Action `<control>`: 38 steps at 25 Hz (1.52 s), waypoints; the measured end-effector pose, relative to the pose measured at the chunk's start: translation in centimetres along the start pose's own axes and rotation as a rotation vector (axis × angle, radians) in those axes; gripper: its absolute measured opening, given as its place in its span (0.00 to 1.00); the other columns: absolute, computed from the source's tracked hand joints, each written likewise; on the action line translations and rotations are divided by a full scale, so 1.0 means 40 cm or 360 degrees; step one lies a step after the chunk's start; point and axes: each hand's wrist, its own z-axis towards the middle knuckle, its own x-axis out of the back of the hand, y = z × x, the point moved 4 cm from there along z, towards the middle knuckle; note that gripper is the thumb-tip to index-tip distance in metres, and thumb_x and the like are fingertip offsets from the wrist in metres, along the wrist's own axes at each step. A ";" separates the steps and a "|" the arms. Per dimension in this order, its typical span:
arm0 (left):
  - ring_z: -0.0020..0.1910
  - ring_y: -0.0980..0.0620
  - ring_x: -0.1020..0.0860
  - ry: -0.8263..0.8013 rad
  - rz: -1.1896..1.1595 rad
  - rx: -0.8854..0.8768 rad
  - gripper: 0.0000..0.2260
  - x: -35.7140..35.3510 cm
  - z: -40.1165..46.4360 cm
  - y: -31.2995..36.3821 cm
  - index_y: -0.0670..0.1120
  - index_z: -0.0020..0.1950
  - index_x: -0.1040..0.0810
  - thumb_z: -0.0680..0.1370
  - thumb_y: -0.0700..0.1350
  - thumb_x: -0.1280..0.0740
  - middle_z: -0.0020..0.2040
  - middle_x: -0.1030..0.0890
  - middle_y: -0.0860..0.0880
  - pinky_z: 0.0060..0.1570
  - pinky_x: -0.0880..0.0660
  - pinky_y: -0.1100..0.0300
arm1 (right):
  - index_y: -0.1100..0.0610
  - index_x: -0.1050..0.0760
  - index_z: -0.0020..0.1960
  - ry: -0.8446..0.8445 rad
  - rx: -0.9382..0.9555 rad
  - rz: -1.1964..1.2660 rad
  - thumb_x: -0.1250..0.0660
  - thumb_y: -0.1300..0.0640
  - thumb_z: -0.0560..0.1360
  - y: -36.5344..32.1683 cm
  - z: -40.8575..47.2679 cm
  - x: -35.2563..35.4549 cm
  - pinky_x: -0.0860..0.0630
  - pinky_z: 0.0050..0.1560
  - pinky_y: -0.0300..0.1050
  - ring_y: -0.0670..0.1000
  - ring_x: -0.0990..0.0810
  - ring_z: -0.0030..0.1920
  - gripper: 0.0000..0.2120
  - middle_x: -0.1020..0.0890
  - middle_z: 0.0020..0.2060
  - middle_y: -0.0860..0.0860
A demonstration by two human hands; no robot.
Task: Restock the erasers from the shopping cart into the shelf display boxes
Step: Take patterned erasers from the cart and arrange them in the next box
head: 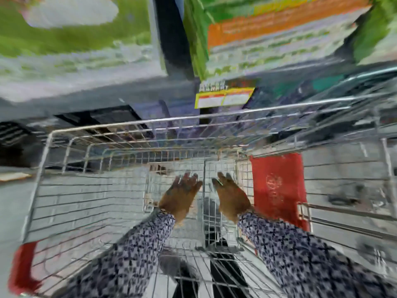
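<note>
The frame is heavily blurred by motion. A wire shopping cart (51, 134) fills the lower half of the head view. My left hand (180, 194) and my right hand (231, 195) reach down side by side into the cart basket, fingers spread, nothing visibly held in either. Both arms wear a dark patterned sleeve. A red flap (279, 188) hangs on the cart to the right of my right hand. No erasers can be made out in the cart. Blurred green and orange display boxes (268, 29) stand on the shelf beyond the cart.
A yellow and white price label (223, 97) sits on the shelf edge just past the cart's far rim. A dark upright (171, 35) divides the shelf. A red handle end (23, 269) shows at lower left. Grey floor lies under the cart.
</note>
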 end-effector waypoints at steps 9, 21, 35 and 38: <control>0.85 0.40 0.48 0.0099 0.0037 -0.0066 0.46 -0.042 0.004 -0.046 0.49 0.85 0.47 0.68 0.22 0.50 0.85 0.42 0.46 0.81 0.41 0.44 | 0.62 0.37 0.78 0.0298 0.0088 -0.0200 0.37 0.65 0.80 0.046 0.053 -0.087 0.32 0.76 0.56 0.61 0.31 0.75 0.27 0.27 0.73 0.60; 0.84 0.51 0.48 0.0783 -0.0521 0.0290 0.28 0.629 -0.506 0.135 0.52 0.85 0.45 0.87 0.45 0.39 0.85 0.45 0.51 0.78 0.35 0.42 | 0.53 0.38 0.81 0.0854 0.0083 0.0044 0.36 0.70 0.72 -0.221 -0.499 0.522 0.33 0.75 0.52 0.59 0.39 0.81 0.39 0.33 0.79 0.51; 0.68 0.48 0.21 0.1910 -0.0082 -0.0083 0.23 1.737 -0.897 0.310 0.55 0.74 0.23 0.80 0.58 0.31 0.70 0.19 0.53 0.63 0.26 0.57 | 0.48 0.38 0.80 0.1704 0.0268 -0.0420 0.33 0.48 0.79 -0.409 -0.954 1.628 0.25 0.63 0.65 0.61 0.28 0.69 0.31 0.34 0.80 0.50; 0.63 0.42 0.18 0.1656 -0.0067 0.0157 0.18 1.866 -0.787 0.299 0.56 0.66 0.18 0.77 0.58 0.31 0.63 0.14 0.47 0.57 0.24 0.55 | 0.46 0.34 0.76 0.1501 0.0255 -0.0510 0.36 0.47 0.79 -0.384 -0.869 1.741 0.31 0.66 0.72 0.60 0.30 0.71 0.27 0.30 0.76 0.50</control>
